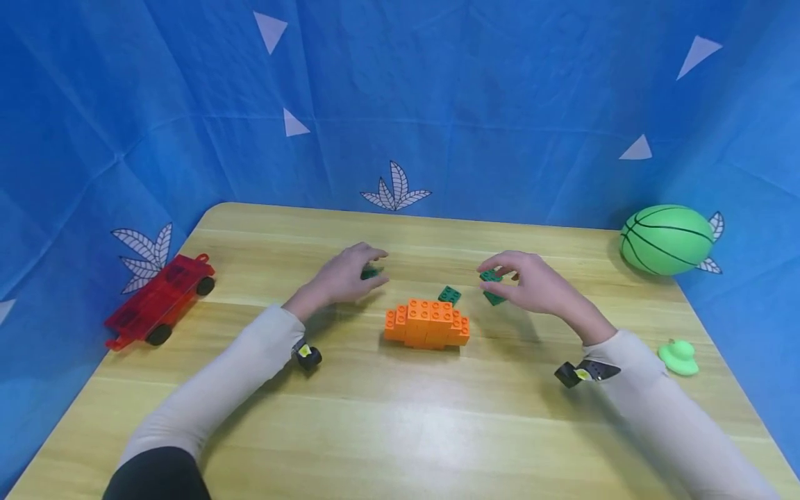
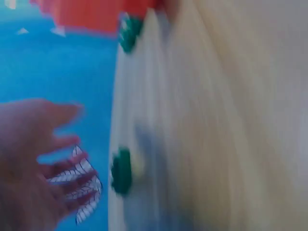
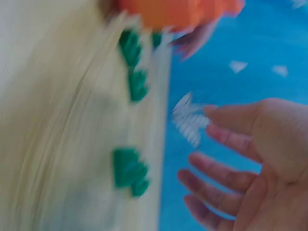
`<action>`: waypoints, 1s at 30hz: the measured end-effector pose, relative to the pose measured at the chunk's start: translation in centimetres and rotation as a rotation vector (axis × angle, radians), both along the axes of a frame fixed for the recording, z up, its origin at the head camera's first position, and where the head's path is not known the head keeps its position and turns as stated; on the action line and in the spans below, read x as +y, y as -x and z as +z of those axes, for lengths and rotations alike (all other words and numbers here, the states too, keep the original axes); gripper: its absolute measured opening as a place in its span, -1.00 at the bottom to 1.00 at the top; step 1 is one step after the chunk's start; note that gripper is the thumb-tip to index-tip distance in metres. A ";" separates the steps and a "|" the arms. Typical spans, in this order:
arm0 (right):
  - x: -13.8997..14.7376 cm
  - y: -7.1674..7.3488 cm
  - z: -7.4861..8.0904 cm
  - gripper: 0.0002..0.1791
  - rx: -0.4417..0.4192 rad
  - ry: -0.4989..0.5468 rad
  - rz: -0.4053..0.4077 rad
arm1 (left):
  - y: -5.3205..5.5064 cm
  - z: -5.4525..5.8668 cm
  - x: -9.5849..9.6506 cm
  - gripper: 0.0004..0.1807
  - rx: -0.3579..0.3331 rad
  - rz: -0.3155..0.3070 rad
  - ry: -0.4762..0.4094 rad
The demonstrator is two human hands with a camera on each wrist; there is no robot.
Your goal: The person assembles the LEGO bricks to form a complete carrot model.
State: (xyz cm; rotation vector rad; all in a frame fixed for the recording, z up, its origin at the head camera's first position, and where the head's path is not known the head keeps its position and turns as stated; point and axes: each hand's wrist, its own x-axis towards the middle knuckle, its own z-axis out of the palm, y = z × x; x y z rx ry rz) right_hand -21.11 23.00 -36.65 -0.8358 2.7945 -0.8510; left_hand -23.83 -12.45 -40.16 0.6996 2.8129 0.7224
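Note:
An orange stepped structure of toy building bricks (image 1: 427, 326) stands on the table between both hands. My left hand (image 1: 350, 274) is off to its left, fingers spread and loosely bent, around a green brick (image 1: 370, 273) that it partly hides. In the left wrist view this brick (image 2: 122, 172) sits apart from the fingers. My right hand (image 1: 528, 281) hovers, fingers parted, over green bricks (image 1: 494, 298) at the right; the right wrist view shows nothing in that hand (image 3: 269, 159). Another green brick (image 1: 449, 295) lies just behind the orange structure. Both wrist views are blurred.
A red toy wagon (image 1: 164, 298) with black wheels stands at the table's left edge. At the back right corner sits a green ball (image 1: 667, 239), and a light green rubber duck (image 1: 678, 357) is near the right edge. Blue cloth (image 1: 475, 104) hangs behind the wooden table (image 1: 400, 423).

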 end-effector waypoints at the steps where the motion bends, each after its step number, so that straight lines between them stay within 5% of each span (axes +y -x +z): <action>1: 0.4 0.5 -0.4 -0.63 -0.023 -0.038 -0.033 | -0.4 0.2 0.3 -0.42 0.003 -0.024 -0.074; 6: 1.0 2.5 -2.2 -0.44 -0.098 -0.192 -0.182 | -2.9 1.5 2.4 -0.50 -0.058 -0.200 -0.366; 10: 0.9 3.7 -3.5 -0.36 -0.100 -0.263 -0.254 | -4.8 2.1 3.8 -0.43 -0.109 -0.270 -0.368; 16: 0.5 4.8 -4.2 -0.63 -0.102 -0.290 -0.273 | -5.9 1.6 4.9 -0.52 -0.116 -0.231 -0.328; 23: 0.2 4.7 -3.4 -0.56 -0.089 -0.137 -0.190 | -6.0 1.1 5.1 -0.60 -0.111 -0.211 -0.337; 30: -1.3 1.5 -1.0 -0.58 -0.035 0.093 0.059 | -6.1 1.2 5.1 -0.64 -0.129 -0.193 -0.334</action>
